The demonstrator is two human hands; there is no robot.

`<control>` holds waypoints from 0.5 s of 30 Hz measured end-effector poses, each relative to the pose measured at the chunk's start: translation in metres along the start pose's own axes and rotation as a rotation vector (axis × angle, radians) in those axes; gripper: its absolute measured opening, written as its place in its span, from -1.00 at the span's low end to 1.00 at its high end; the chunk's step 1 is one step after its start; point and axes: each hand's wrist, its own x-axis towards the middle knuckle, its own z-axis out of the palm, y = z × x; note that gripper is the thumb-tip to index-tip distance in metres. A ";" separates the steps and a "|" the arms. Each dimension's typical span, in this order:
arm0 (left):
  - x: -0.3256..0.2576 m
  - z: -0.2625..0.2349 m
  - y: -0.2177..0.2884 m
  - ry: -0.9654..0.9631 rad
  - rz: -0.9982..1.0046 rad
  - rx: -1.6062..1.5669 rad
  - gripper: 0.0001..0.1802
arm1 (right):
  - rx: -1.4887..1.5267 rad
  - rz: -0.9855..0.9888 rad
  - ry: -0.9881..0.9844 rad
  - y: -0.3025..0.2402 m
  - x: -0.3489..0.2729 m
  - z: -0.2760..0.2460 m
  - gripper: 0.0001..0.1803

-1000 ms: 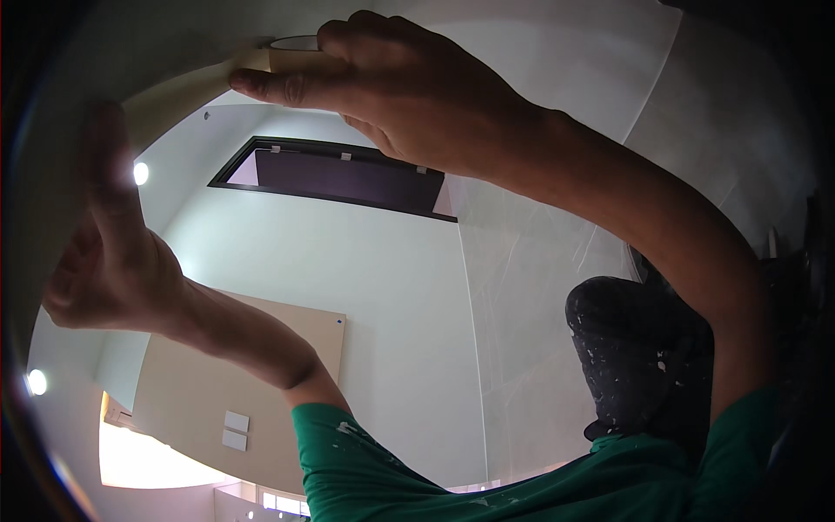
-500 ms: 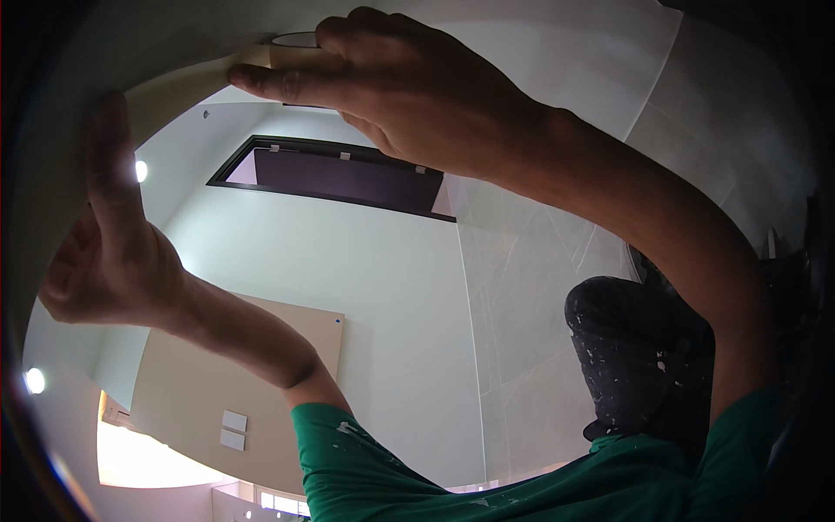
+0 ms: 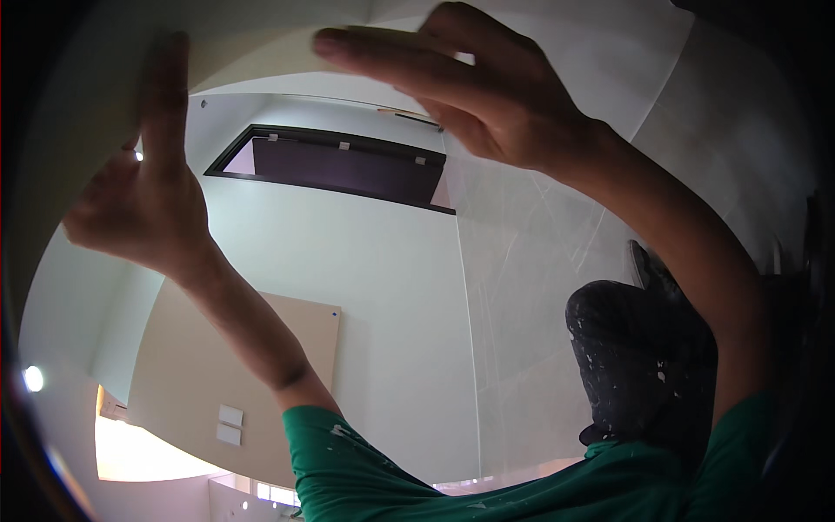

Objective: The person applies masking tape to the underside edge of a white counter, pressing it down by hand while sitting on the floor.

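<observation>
My left hand (image 3: 152, 187) is raised at the upper left. Its thumb stretches up against a pale strip of masking tape (image 3: 261, 59) that runs along a shadowed surface. The other fingers curl loosely beside it, blurred, and appear to hold nothing. At the top middle my right hand (image 3: 487, 91) grips a roll of masking tape (image 3: 393, 36) between thumb and fingers. Most of the roll is hidden by the hand. From the roll side the strip reaches left toward my left thumb.
Grey tiled floor (image 3: 539, 261) and my paint-spotted dark trouser knee (image 3: 626, 348) lie below my right arm. A white wall (image 3: 374, 252) carries a dark framed opening (image 3: 339, 170). A beige panel (image 3: 235, 348) has two white plates (image 3: 230, 424). A lit ceiling lamp (image 3: 33, 378) shows at far left.
My right hand has moved right with the tape roll, and the roll's round opening has turned mostly out of sight. My left hand has shifted up and right along the strip.
</observation>
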 end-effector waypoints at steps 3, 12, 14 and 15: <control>0.021 -0.025 0.000 0.027 -0.065 -0.159 -0.68 | -0.073 0.008 -0.147 0.008 -0.014 -0.005 -0.26; -0.024 0.054 0.014 -0.010 0.326 0.591 -0.57 | -0.259 -0.049 -0.260 0.025 0.008 0.033 -0.29; -0.023 0.056 0.012 -0.028 0.333 0.563 -0.57 | -0.302 -0.052 -0.234 0.021 0.016 0.033 -0.30; -0.021 0.058 0.016 -0.039 0.347 0.560 -0.57 | -0.068 0.080 0.042 0.013 0.018 0.046 -0.41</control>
